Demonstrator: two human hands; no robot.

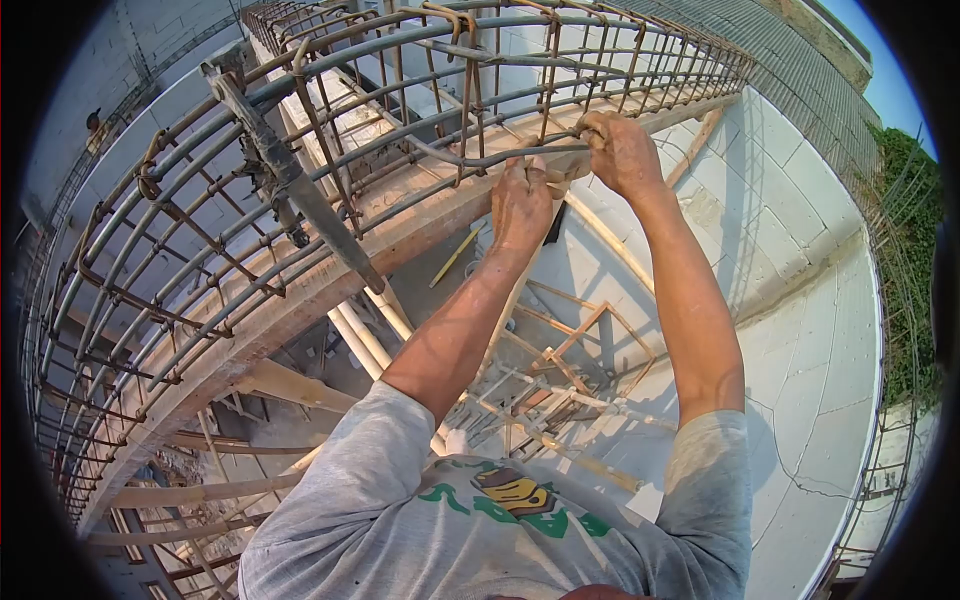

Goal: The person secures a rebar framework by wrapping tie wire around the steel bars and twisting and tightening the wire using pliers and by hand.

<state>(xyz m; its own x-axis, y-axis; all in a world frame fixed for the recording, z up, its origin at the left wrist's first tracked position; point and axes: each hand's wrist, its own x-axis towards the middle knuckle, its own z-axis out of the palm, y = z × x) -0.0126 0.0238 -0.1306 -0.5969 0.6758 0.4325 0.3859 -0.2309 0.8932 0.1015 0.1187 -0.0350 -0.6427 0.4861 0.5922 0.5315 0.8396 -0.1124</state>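
A long cage of steel reinforcing bars (400, 130) with bent stirrups runs across the upper view, above a wooden beam form (430, 218). My left hand (524, 205) is closed at the lower bars, right of a bent bar end; what its fingers hold is too small to make out. Close by on the right, my right hand (622, 155) is closed around a thin steel bar at the cage's lower edge. A dirty, cement-crusted pole (300, 185) leans across the cage to the left of my hands.
Far below lies a floor with timber pieces and a wooden frame (585, 345). Pale props (360, 340) rise under the form. A white block wall (800, 330) stands at right. Corrugated roofing (740, 50) and green plants (905, 200) are beyond.
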